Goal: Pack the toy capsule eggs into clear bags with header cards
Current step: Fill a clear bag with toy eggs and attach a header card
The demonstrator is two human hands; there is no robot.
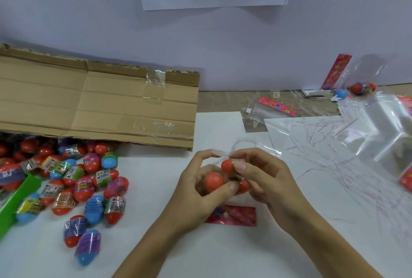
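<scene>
**Fingers closed on eggs at a bag mouth; most of the pile still loose**

Fingers of the left hand (200, 185) are closed around a red egg (214, 180), while the right hand (265, 179) pinches a second egg (227, 165) at the mouth of a clear bag (243, 197), whose red header card (231, 215) lies at centre frame just below the hands. By my reading, this bag is only part filled. At lower left, many loose eggs (66, 186) spill from a cardboard box (98, 103), still unpacked. At far right a stack of empty bags (379, 126) waits. At upper right one filled bag (365, 76) stands finished, so most of the packing remains.
</scene>
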